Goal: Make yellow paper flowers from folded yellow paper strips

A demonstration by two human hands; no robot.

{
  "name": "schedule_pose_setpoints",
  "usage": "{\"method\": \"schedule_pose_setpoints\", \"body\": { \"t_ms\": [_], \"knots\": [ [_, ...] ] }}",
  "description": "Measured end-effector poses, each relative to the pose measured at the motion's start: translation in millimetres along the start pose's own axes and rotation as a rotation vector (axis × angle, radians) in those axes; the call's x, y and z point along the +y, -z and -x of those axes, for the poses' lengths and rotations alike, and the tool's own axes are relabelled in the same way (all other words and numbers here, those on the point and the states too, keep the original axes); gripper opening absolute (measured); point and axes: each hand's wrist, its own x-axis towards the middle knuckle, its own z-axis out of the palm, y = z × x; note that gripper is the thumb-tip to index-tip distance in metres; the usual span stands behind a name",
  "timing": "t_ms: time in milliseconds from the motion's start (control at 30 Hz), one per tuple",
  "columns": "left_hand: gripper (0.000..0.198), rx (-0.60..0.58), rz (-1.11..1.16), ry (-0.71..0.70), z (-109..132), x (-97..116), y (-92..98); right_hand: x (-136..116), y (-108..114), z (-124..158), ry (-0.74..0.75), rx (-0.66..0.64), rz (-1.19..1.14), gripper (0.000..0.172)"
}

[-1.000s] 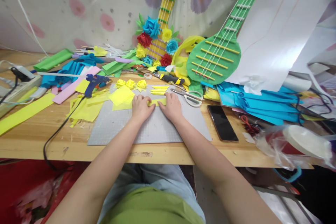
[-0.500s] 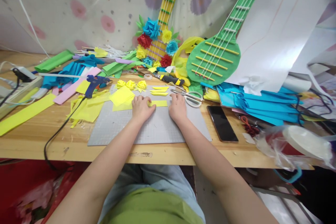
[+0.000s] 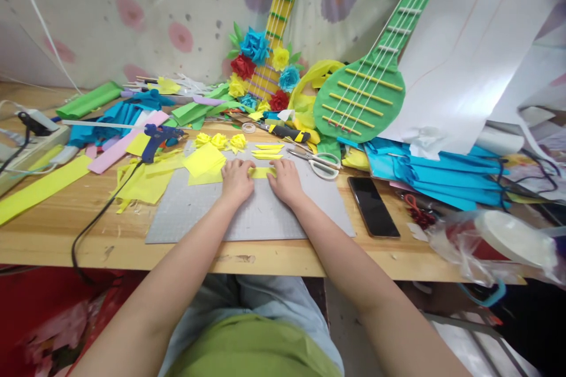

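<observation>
A yellow paper strip [image 3: 262, 172] lies across the grey cutting mat [image 3: 265, 212]. My left hand [image 3: 237, 181] is closed on its left end, with curled fingertips pressed to the paper. At the right end, my right hand [image 3: 286, 181] closes over the strip in the same way. Both hands hide the ends of the paper. Just beyond them lie several narrow folded yellow paper pieces [image 3: 267, 152]. Yellow paper squares [image 3: 204, 159] are stacked left of my left hand, with crumpled yellow paper flowers [image 3: 219, 141] behind. Scissors [image 3: 319, 162] rest to the right of my right hand.
A blue glue gun [image 3: 154, 140] with a black cord stands left of the mat. A black phone [image 3: 374, 207] lies on the right. Behind are a green paper-covered instrument [image 3: 360, 97], a yellow one with flowers [image 3: 265, 79], a utility knife [image 3: 289, 133] and blue paper [image 3: 435, 174].
My right hand has moved left and come down onto the right end of the yellow strip. The left hand stays at the left end, its thumb drawn in closer.
</observation>
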Motion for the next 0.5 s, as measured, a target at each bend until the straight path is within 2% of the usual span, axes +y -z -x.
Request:
{"method": "schedule_pose_setpoints", "body": {
  "t_ms": [100,233,500],
  "knots": [
    [0.039,0.017,0.0,0.009,-2,-4,2.6,4,0,-1,-0.022,-0.017,-0.045,0.031],
    [0.032,0.028,0.031,0.01,-3,-7,4.6,9,1,-3,-0.075,-0.001,-0.189,0.032],
    [0.031,-0.024,0.146,-0.03,-5,-11,3.8,13,1,-2,0.012,-0.017,-0.225,0.041]
  ]
}}
